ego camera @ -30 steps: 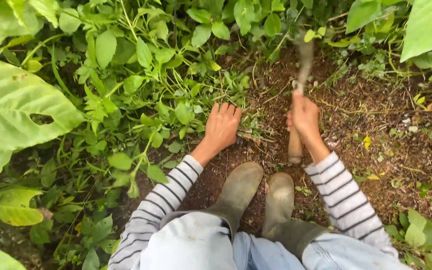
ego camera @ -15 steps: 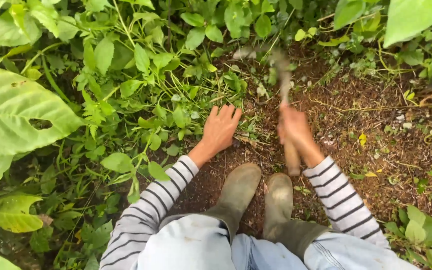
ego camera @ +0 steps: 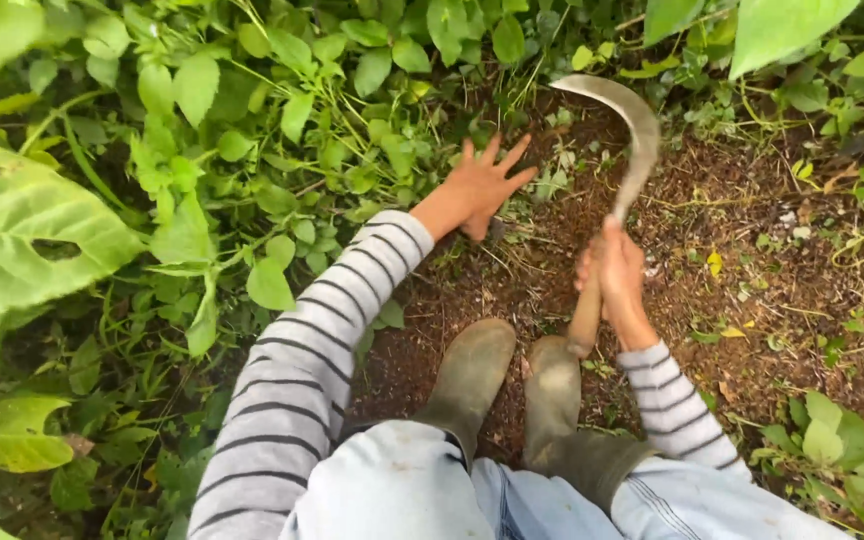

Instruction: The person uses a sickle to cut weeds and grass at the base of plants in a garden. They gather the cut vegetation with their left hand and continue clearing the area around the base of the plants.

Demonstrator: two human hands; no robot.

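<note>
My right hand [ego camera: 613, 272] grips the wooden handle of a sickle [ego camera: 630, 140], whose curved grey blade arcs up and to the left above bare soil. My left hand [ego camera: 482, 184] reaches forward with fingers spread, low over the ground at the edge of the green weeds [ego camera: 352, 150], a little left of the blade tip. Both arms wear grey-and-dark striped sleeves.
Two muddy rubber boots [ego camera: 472, 375] stand on brown soil [ego camera: 752, 280] below the hands. Dense leafy weeds fill the left and top. A very large pale leaf [ego camera: 22, 230] hangs at the left. Small plants [ego camera: 832, 450] grow at the lower right.
The left hand moved forward and up from the weeds near the boots, fingers spreading. The sickle, blurred in motion before, now shows its blade clearly, held a little farther right.
</note>
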